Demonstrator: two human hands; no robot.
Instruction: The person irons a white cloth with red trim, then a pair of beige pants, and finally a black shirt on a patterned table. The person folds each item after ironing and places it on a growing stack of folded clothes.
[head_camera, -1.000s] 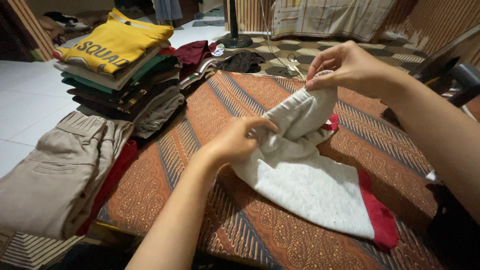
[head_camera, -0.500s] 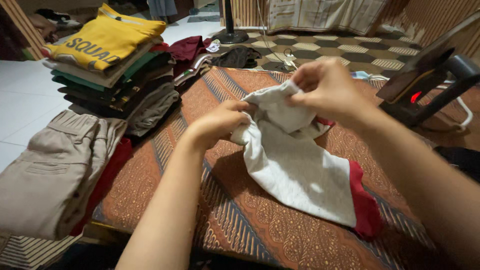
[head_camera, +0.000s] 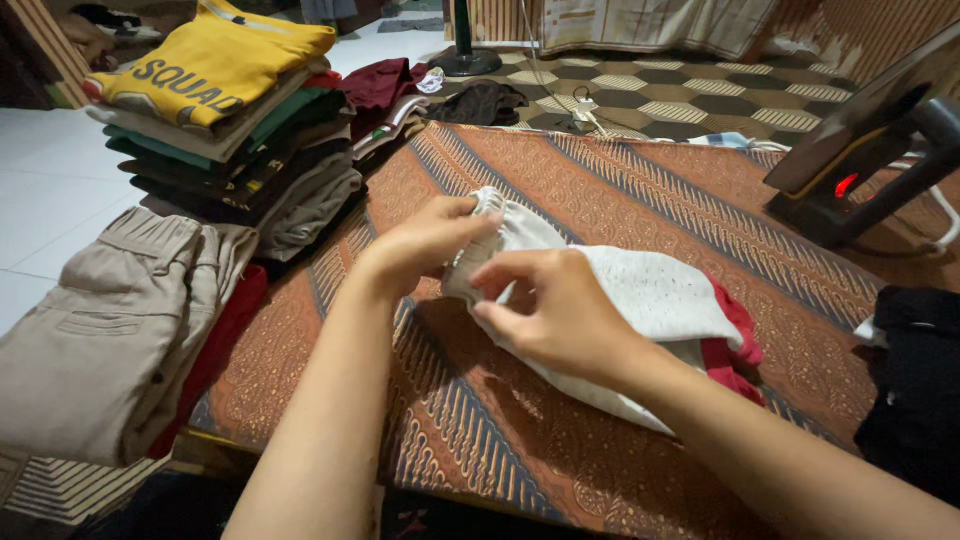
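A small grey-white garment with red trim (head_camera: 660, 295) lies folded over on an orange patterned cloth (head_camera: 640, 190) covering the work surface. My left hand (head_camera: 425, 245) grips the garment's gathered waistband end at the left. My right hand (head_camera: 550, 310) lies on top of the garment just beside it, pinching the fabric at its near edge. The red trim bunches at the garment's right side.
A tall stack of folded clothes topped by a yellow shirt (head_camera: 215, 65) stands at the far left. Folded beige trousers (head_camera: 110, 330) lie at the near left. A clothes iron with a red light (head_camera: 860, 150) rests at the right, a dark garment (head_camera: 915, 370) below it.
The garment was held up between both hands; now it is laid down and folded over. My right hand has dropped from the raised top edge to the near side.
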